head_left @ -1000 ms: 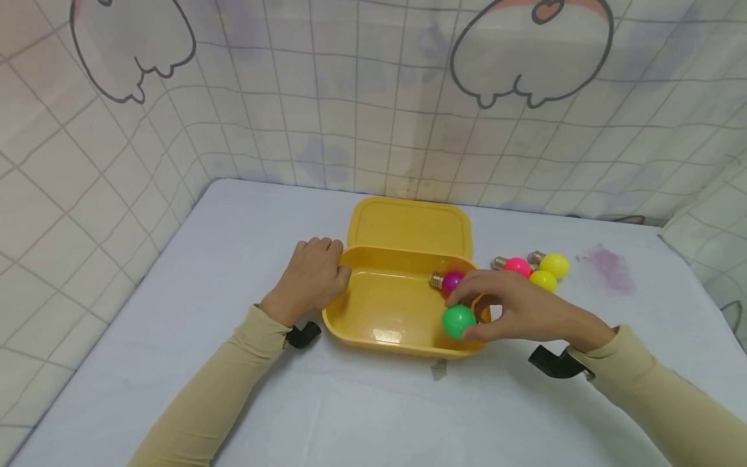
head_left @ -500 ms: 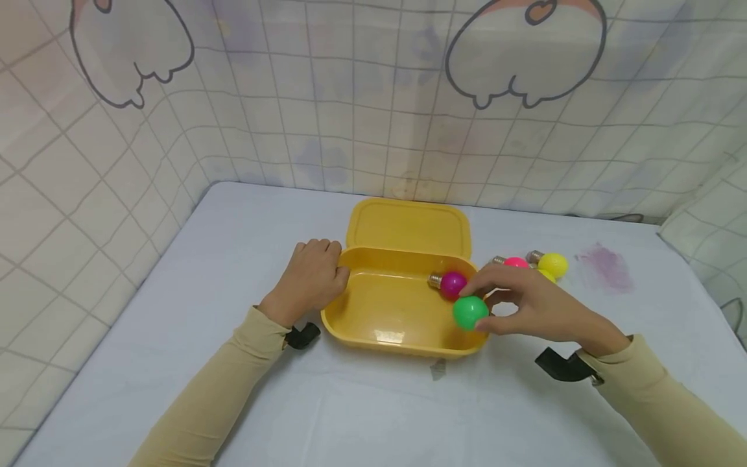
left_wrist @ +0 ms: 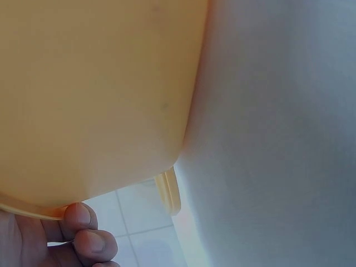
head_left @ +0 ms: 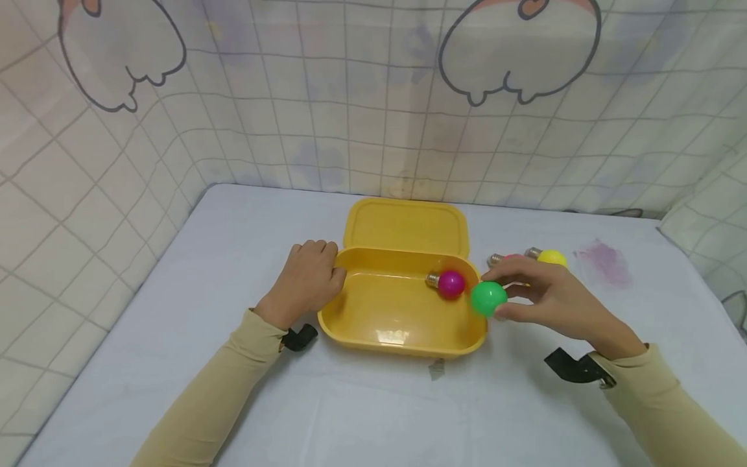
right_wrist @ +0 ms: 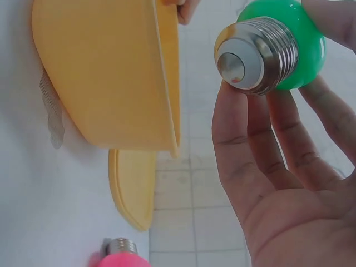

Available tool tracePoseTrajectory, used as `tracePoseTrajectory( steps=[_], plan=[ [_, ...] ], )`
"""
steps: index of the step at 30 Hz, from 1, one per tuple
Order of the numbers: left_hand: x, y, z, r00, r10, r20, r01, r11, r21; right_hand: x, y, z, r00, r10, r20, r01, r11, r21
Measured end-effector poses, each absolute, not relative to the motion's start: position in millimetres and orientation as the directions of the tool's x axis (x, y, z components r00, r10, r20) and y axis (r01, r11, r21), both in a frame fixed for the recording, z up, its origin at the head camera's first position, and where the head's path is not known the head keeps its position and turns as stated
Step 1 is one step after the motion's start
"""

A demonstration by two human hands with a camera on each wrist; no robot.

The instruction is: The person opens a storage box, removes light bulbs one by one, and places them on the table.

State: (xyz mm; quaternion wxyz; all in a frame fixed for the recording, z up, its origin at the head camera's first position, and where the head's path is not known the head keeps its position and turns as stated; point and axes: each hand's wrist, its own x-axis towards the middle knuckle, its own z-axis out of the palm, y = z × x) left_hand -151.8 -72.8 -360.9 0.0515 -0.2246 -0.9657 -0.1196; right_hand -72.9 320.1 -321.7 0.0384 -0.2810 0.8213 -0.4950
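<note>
My right hand (head_left: 545, 295) pinches a green light bulb (head_left: 488, 298) between thumb and fingers, over the right rim of a yellow plastic box (head_left: 373, 318). In the right wrist view the bulb's silver screw base (right_wrist: 258, 55) faces the camera, held up beside the box wall. My left hand (head_left: 306, 279) grips the box's left rim; its curled fingertips (left_wrist: 92, 239) show at that rim in the left wrist view. A purple light bulb (head_left: 451, 285) lies inside the box, near its right end, screw base to the left. The box lid (head_left: 406, 227) lies folded back behind it.
On the white-covered table (head_left: 373, 408), right of the box, lie a pink bulb (head_left: 512, 257) and a yellow bulb (head_left: 552, 257), partly behind my right hand. A grid-patterned curtain (head_left: 327, 117) rises behind the table's back edge.
My right hand has carried the green bulb rightward and a little farther back, from over the box's inside to its right rim. The purple bulb is now fully uncovered. My left hand keeps its grip.
</note>
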Motion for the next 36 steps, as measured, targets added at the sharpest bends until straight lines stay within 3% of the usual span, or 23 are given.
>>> tracePoseTrajectory(
  steps=[10, 18, 27, 36],
  plan=[
    [-152, -74, -363, -0.89, 0.424, 0.168, 0.453, 0.866, 0.213, -72, 341, -318, -0.899, -0.389, 0.201, -0.327, 0.291, -0.899],
    [-152, -73, -362, -0.889, 0.425, 0.17, 0.454, 0.864, 0.218, -69, 357, -316, -0.966, -0.221, 0.133, -0.211, 0.382, -0.9],
    [-153, -73, -362, -0.893, 0.42, 0.163, 0.448, 0.867, 0.219, -74, 377, -326, -0.982, -0.094, 0.161, -0.186, 0.419, -0.889],
    [-152, -73, -362, -0.893, 0.42, 0.158, 0.447, 0.864, 0.229, -79, 393, -334, -0.997, 0.019, 0.072, -0.05, 0.54, -0.84]
  ],
)
